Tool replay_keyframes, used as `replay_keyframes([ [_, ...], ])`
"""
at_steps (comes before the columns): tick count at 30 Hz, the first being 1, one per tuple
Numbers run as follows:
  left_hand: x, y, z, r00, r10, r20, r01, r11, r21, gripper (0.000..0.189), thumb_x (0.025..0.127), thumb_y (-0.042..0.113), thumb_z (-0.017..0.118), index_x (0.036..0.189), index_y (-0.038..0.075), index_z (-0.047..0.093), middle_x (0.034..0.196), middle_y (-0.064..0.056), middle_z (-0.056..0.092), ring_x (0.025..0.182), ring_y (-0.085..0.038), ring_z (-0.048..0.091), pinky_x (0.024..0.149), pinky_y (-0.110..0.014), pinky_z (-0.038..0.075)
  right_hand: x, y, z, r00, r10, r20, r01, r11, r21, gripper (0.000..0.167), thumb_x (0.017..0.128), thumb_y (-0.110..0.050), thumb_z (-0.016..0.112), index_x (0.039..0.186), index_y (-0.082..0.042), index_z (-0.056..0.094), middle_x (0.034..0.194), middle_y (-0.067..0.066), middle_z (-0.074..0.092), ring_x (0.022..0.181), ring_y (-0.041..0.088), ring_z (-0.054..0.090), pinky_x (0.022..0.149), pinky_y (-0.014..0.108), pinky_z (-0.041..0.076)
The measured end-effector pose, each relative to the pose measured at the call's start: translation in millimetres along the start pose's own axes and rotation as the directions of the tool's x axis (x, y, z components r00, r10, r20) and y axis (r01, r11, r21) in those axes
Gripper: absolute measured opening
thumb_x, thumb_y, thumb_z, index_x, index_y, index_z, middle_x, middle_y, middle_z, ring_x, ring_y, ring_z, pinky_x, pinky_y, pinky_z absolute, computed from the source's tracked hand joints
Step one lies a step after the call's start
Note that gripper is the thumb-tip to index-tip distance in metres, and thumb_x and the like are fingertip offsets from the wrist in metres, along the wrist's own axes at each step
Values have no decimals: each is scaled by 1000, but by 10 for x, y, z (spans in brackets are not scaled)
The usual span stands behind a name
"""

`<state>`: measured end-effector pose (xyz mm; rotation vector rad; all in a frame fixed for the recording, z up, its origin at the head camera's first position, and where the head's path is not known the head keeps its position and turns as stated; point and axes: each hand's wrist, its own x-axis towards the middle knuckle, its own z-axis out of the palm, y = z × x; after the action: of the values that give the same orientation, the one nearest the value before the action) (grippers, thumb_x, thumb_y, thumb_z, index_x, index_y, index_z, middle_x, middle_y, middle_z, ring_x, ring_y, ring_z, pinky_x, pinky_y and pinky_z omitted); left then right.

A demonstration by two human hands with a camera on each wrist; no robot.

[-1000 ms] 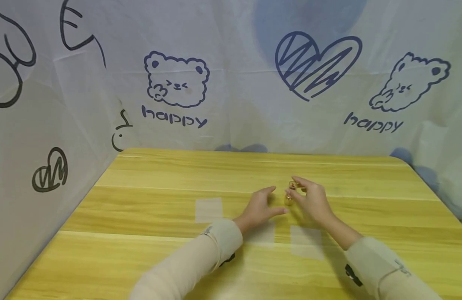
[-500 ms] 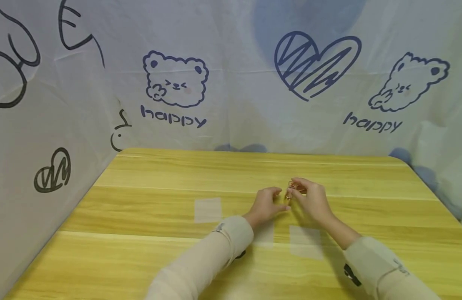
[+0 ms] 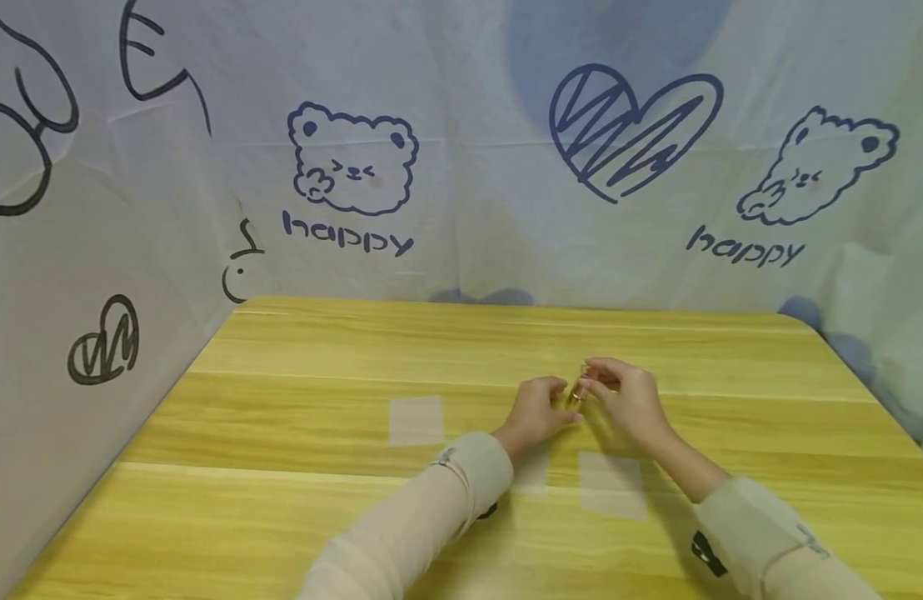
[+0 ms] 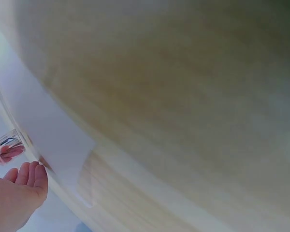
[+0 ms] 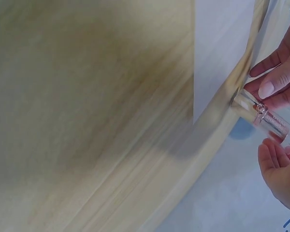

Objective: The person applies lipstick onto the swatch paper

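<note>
A small clear tube, like a lip gloss tube [image 5: 272,124], has a pink body and a gold-coloured band. My right hand [image 3: 632,402] pinches its upper part between thumb and fingers, holding it tilted. Close to the tube's lower, gold-looking end, my left hand [image 3: 534,411] has thumb and fingers spread around it. A gap shows between tube and left fingertips [image 4: 40,171] in the left wrist view; whether the left thumb touches it I cannot tell. Both hands are partly cut off in the right wrist view.
The hands are above a light wooden table [image 3: 304,417]. Pale square sheets lie on it: one to the left [image 3: 416,421], one in front of the right hand [image 3: 612,485], one partly under the left arm [image 3: 531,472]. A white printed cloth [image 3: 476,208] hangs behind.
My left hand has moved right, and its thumb and fingers have come in close around the tube's lower end. My right hand has stayed nearly in place, still pinching the tube.
</note>
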<state>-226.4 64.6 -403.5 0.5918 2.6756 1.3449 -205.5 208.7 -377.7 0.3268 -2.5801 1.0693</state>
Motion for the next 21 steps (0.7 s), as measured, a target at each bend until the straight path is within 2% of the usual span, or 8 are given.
replay_keyframes([
  [4,5,-9,6,1000,10,-5,-10,1000,-13,41,77,13,75,111,-7,62,113,-19,65,105,-28,62,89,-31,53,-8,-9,-20,1000,29,11,-29,999,22,26,84,0,64,107,11,62,92,23,68,85,33,66,72,33,58],
  [10,4,-16,-7,999,38,-11,-39,997,-68,27,78,8,74,100,-5,67,99,-15,70,90,-21,67,76,-20,55,-20,-32,-27,998,58,28,-60,995,75,26,85,0,63,109,10,62,96,24,68,88,33,67,73,31,58],
  [16,12,-24,-29,998,51,-25,-54,994,-98,21,76,5,75,93,-6,68,90,-16,71,81,-21,68,67,-15,53,-34,-68,-34,995,93,28,-95,989,113,26,85,-2,64,109,9,62,99,23,68,89,32,66,70,13,53],
  [21,16,-41,-44,998,55,-15,-56,989,-139,19,77,3,74,92,-6,68,90,-17,70,82,-24,68,68,-16,54,-43,-99,-71,992,126,29,-129,984,124,27,87,-7,63,111,7,62,101,22,68,92,31,66,70,6,47],
])
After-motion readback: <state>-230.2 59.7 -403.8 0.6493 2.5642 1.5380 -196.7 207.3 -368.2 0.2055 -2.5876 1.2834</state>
